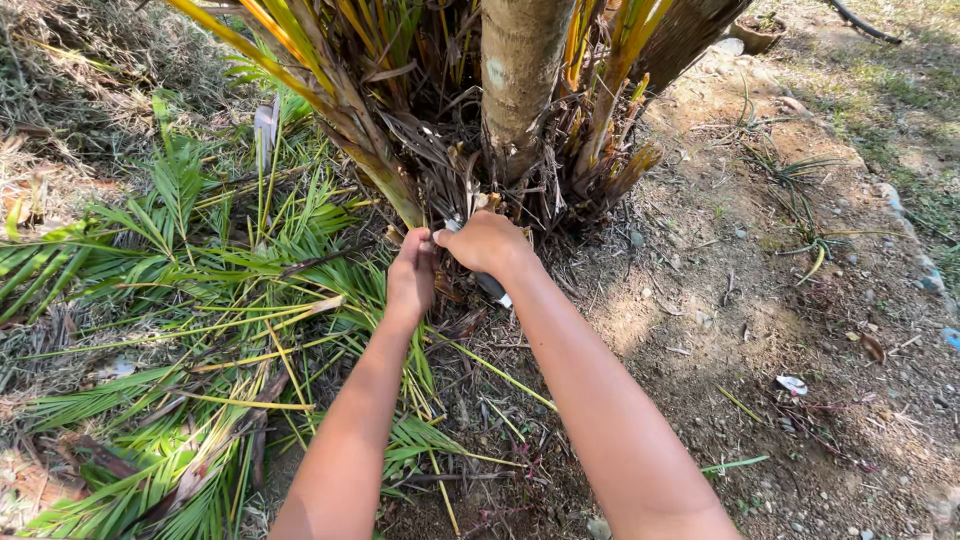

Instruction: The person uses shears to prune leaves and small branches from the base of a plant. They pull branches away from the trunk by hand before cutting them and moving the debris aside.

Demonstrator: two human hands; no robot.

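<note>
Fingers (pixel 478 232) of right hand (pixel 487 245) wrapped tight round a knife handle (pixel 492 288), blade hidden among dry frond bases (pixel 450 165) at the palm trunk (pixel 517 80). Left hand (pixel 411 278) curled, its hold unclear. Cutting under way; cut fronds (pixel 200 290) lie left.

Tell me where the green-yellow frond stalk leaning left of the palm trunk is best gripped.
Probably low on the green-yellow frond stalk, just above its base, coming from the left side. It leans up-left, bare and thick there; the left hand is nearest, while the right hand grips a dark-handled tool.
</note>
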